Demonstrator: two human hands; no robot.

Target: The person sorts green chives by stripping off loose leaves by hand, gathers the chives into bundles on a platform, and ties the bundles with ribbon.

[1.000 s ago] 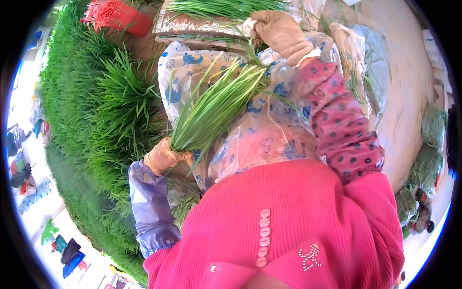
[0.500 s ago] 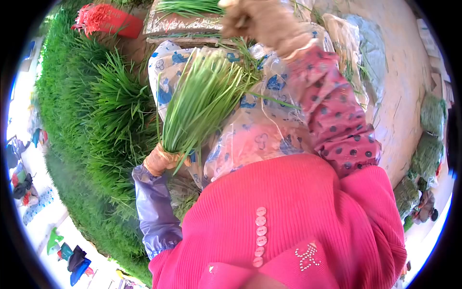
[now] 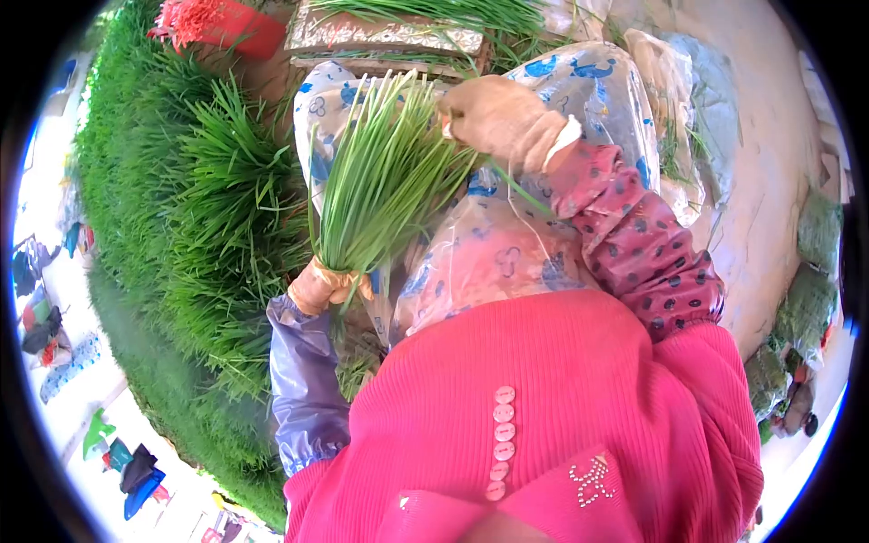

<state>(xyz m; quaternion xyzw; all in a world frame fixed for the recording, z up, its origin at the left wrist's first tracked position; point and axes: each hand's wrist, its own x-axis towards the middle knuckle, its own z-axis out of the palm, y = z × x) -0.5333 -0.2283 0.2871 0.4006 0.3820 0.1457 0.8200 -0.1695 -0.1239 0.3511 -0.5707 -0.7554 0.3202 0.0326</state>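
Note:
A fanned bunch of long green stalks [image 3: 380, 176] stands over my lap, its pale ends up. My left hand [image 3: 326, 285], in a tan glove, is wrapped round its lower, leafy end. At the bunch's upper right edge is my right hand [image 3: 502, 118], also gloved, with its fingers curled together near the pale ends; what they hold, if anything, is hidden. Clear plastic with blue prints [image 3: 588, 81] covers my legs under both hands.
Ahead of my knees, more green stalks [image 3: 434, 14] lie on a low, foil-patterned stand [image 3: 385, 34]. A red bundle [image 3: 222, 27] is at the upper left. Thick green stalks [image 3: 217, 181] are heaped along the left. Plastic bags [image 3: 665, 109] lie at the right; tied bundles [image 3: 806, 303] sit at the far right.
My right hand has gone from the stand's edge, across to the left in a blur, and down beside the bunch. The bunch in my left hand has turned more upright.

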